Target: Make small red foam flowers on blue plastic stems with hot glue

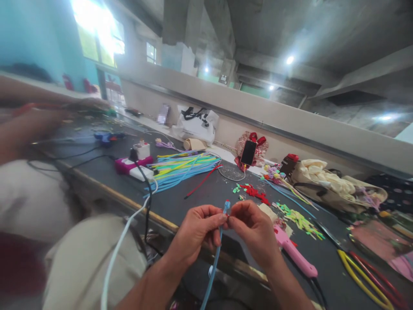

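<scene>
My left hand [196, 230] is closed in a pinch round a light blue pipe cleaner [213, 271]. The stem hangs down past the table edge, and its upper end is bent into a small knob with a red bit on top. Right beside it, my right hand [256, 232] has thumb and forefinger pressed together against the stem. A speck of red shows between the fingertips, too small to name. Close to my right wrist lies a pink glue gun [298, 258] with its black cord. Cut red pieces [256, 193] and yellow-green pieces [300, 221] are scattered beyond the hands.
A bundle of coloured pipe cleaners [187, 170] lies near a purple-and-white power strip [134, 168]. Large scissors [361, 267] with yellow and red handles rest at right. A phone [248, 153] leans at the back. At left, another person's arms [35, 120] reach over the table.
</scene>
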Tool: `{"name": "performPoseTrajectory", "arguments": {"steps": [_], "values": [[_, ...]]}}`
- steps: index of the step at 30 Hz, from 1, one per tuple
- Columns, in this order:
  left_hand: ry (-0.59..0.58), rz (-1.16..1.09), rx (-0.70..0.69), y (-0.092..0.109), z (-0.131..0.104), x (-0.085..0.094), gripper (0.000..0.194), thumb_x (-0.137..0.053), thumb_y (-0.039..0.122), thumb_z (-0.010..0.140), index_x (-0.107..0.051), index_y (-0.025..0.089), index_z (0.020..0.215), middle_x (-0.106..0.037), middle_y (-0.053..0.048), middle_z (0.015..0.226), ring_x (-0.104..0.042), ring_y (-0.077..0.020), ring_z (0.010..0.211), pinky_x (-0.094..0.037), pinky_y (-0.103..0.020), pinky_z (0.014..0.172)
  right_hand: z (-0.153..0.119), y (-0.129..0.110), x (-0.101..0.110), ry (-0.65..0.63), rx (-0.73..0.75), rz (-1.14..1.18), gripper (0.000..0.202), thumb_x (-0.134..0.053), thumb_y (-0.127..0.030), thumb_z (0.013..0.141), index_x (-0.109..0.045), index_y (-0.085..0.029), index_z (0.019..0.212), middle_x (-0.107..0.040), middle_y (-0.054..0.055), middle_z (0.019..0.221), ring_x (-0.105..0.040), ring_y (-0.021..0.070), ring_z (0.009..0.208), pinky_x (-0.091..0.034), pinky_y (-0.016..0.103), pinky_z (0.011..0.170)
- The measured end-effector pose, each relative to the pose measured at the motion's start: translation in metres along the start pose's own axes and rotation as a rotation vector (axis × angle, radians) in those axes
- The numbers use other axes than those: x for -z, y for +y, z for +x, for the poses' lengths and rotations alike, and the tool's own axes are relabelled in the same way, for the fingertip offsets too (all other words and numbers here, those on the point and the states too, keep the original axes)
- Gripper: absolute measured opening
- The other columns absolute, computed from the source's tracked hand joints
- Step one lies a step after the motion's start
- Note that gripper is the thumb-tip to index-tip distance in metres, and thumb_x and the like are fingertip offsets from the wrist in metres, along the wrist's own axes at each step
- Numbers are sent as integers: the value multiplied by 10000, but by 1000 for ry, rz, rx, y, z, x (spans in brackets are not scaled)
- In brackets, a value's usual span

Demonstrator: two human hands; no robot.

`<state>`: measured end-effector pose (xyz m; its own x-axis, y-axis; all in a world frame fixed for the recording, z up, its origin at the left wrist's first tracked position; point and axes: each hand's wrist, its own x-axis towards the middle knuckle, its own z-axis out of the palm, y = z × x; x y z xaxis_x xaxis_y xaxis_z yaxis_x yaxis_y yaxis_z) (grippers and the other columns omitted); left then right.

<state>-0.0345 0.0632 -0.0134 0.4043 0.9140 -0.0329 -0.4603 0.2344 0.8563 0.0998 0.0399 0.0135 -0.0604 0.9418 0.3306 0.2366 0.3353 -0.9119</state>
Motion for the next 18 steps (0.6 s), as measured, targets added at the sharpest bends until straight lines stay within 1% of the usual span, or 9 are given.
{"name": "performPoseTrajectory", "arguments": {"steps": [2,4,10,14,16,18], "values": [[-8,0,-2,1,0,-1,149,-636,248,685,-597,128,606,-560,38,371,-433,-39,256,-311,-114,272,0,0,-1,13,15,-42,84,-592,-160,718,-534,-182,776,-583,-29,674,-572,112,602,-451,232,584],[-20,0,-3,1,0,-1,145,-626,244,694,-596,130,609,-553,43,371,-434,-40,257,-311,-117,275,-1,1,-1,20,14,-33,86,-595,-157,714,-539,-184,774,-590,-33,670,-569,105,598,-447,224,584],[-48,-13,-8,1,-1,-1,197,-619,266,697,-569,127,566,-588,32,457,-433,-22,260,-268,-114,272,0,9,-1,18,-69,174,118,-630,-206,707,-586,-188,816,-601,-35,668,-539,91,566,-421,201,523],[-57,-38,-9,-1,-1,-1,215,-621,293,689,-561,127,565,-603,19,507,-409,-10,259,-260,-112,266,0,13,0,28,-107,331,121,-589,-233,749,-597,-180,857,-633,-3,704,-562,108,580,-422,214,507],[-55,-44,-9,-3,-1,-2,219,-614,303,696,-557,132,571,-586,27,477,-394,-10,253,-260,-111,263,-1,14,0,43,-130,380,126,-567,-253,769,-599,-173,861,-637,6,704,-555,105,572,-411,212,496],[-55,-42,-10,-4,-1,-3,232,-598,306,713,-546,138,562,-539,44,401,-386,-19,248,-265,-111,265,-3,16,0,45,-132,361,120,-583,-257,759,-606,-167,835,-616,-9,645,-524,92,537,-394,206,488]]}}
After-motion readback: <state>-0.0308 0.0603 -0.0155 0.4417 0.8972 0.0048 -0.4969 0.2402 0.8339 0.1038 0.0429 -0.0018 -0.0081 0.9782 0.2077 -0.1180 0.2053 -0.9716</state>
